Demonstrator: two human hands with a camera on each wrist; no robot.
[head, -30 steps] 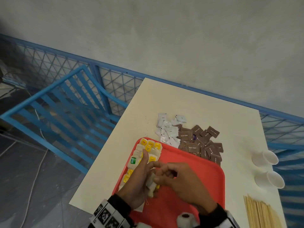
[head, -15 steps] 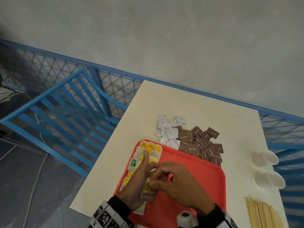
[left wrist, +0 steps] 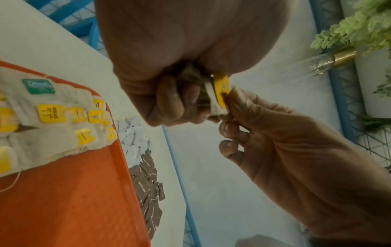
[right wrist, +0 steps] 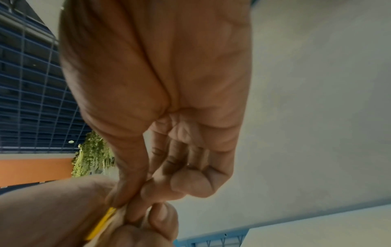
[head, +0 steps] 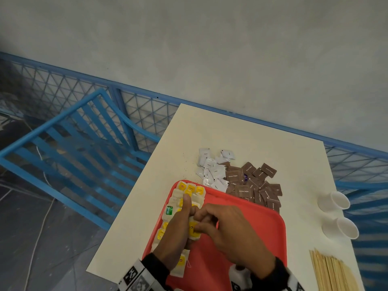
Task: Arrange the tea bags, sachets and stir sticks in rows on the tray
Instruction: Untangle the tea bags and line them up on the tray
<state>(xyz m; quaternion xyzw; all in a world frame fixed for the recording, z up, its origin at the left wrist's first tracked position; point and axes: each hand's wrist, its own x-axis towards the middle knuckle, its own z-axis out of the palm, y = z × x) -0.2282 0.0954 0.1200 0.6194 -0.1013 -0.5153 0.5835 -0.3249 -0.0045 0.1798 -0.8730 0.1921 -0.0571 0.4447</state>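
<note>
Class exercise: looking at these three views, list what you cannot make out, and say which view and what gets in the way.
- Head view: tea bags under the left hand and right hand are hidden.
- Head view: the stir sticks and the tray are cut off by the bottom edge.
- Left wrist view: the brown sachets are too small and blurred to read.
- Right wrist view: the held tea bag shows only as a yellow edge behind the fingers.
</note>
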